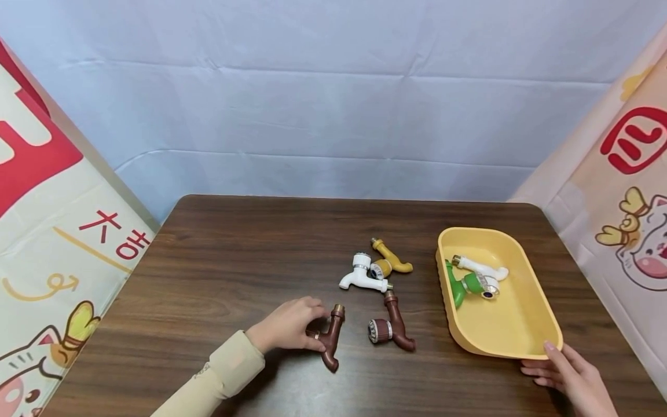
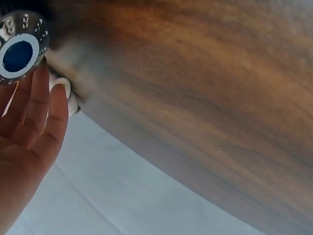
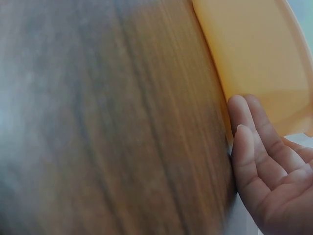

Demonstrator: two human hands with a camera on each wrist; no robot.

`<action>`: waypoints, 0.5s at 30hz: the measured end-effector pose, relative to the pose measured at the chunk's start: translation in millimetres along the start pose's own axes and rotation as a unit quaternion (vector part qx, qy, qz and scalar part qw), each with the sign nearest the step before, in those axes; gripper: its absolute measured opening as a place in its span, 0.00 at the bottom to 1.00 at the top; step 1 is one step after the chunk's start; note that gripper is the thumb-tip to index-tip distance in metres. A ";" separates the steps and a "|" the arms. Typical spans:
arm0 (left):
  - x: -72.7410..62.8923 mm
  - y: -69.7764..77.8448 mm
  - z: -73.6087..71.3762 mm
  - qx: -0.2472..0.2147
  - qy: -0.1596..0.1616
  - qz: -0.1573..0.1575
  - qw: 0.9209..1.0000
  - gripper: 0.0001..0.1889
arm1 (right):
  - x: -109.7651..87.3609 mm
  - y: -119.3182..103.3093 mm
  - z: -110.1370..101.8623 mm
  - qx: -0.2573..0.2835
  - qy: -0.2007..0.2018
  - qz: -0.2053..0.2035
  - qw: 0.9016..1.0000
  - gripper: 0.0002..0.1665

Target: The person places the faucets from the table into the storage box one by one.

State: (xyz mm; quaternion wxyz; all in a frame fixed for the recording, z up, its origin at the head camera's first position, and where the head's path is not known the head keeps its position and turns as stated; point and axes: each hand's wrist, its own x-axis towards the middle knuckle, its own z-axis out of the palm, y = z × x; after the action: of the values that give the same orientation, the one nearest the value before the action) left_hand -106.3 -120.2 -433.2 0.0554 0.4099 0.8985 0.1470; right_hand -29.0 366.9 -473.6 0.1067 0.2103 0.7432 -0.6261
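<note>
My left hand (image 1: 292, 325) holds a brown faucet (image 1: 332, 339) round its knob side, thumb and fingers on either side. The knob's metal rim with a blue centre (image 2: 18, 55) shows beside the fingers in the left wrist view. At the right, my right hand (image 1: 570, 373) grips the near corner of a yellow plastic basket (image 1: 500, 341), thumb on the rim and fingers against the outside. Inside the basket lie a green faucet (image 1: 458, 289) and a white faucet (image 1: 482, 268). Between hand and basket are a second brown faucet (image 1: 398, 324), another white faucet (image 1: 362, 279) and a yellow faucet (image 1: 393, 259).
Everything stands on a dark wood-grain table (image 1: 234, 249) with rounded far corners. A pale cloth (image 1: 312, 104) hangs behind it, and printed cloths (image 1: 47, 231) flank both sides.
</note>
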 end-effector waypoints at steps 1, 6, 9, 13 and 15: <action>-0.1 0.0 0.4 -0.001 0.000 0.002 1.000 0.25 | 0.0 0.0 -0.2 -0.001 0.000 0.000 1.000 0.16; 1.6 0.1 3.6 -0.004 -0.017 -0.006 1.000 0.24 | 0.0 -0.1 -1.0 -0.004 -0.001 0.000 1.000 0.17; 2.8 0.1 5.3 -0.002 -0.027 -0.013 1.000 0.24 | 0.0 -0.1 -1.0 -0.007 0.000 -0.001 1.000 0.18; 2.4 -0.4 7.2 0.001 -0.034 -0.013 0.999 0.25 | 0.0 0.1 -0.4 -0.009 0.000 -0.002 1.000 0.18; 1.5 -0.5 7.7 0.000 -0.035 -0.011 0.999 0.25 | 0.0 0.4 -0.1 -0.007 -0.001 -0.003 1.000 0.17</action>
State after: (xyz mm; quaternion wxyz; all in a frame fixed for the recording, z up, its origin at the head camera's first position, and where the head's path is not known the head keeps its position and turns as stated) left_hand -106.0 -117.7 -440.7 0.0884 0.4052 0.9003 0.1320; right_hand -28.8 367.1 -473.9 0.1073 0.2066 0.7480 -0.6215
